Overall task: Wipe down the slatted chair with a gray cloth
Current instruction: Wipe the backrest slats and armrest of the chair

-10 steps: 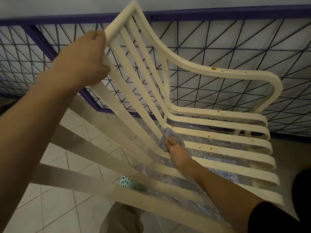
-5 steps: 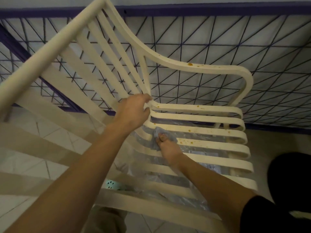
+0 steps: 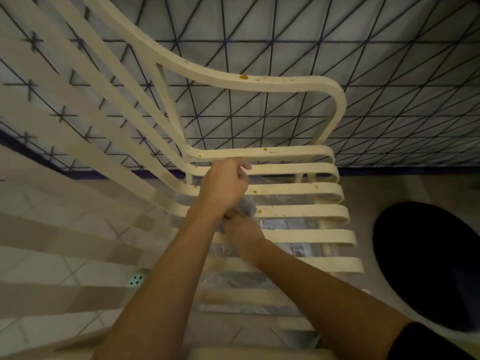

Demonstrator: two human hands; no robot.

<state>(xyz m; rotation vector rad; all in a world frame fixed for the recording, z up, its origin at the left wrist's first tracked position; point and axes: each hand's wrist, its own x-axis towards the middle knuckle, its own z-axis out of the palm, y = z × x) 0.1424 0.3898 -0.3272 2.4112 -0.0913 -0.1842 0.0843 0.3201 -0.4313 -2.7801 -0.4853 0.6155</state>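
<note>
The cream slatted chair (image 3: pixel 293 214) fills the view, its back slats running up to the left and its seat slats speckled with orange-brown spots. My left hand (image 3: pixel 224 184) is curled on a rear seat slat where seat and back meet. Just below it, my right hand (image 3: pixel 242 231) presses the gray cloth (image 3: pixel 248 207) against a seat slat. Only a small bunched part of the cloth shows between the two hands; the rest is hidden under them. The far armrest (image 3: pixel 259 83) carries an orange stain.
Behind the chair stands a dark purple wire-grid fence (image 3: pixel 389 74) in front of a pale wall. Clear plastic sheeting (image 3: pixel 285 227) lies under the seat. Pale floor tiles (image 3: pixel 78 271) and a small green drain (image 3: pixel 135 279) sit at the left; a black round shape (image 3: pixel 426 263) is at the right.
My left hand let go of the chair's top rail and came down to the rear seat slat beside the cloth. The view moved closer to the seat. My right hand stays on the cloth.
</note>
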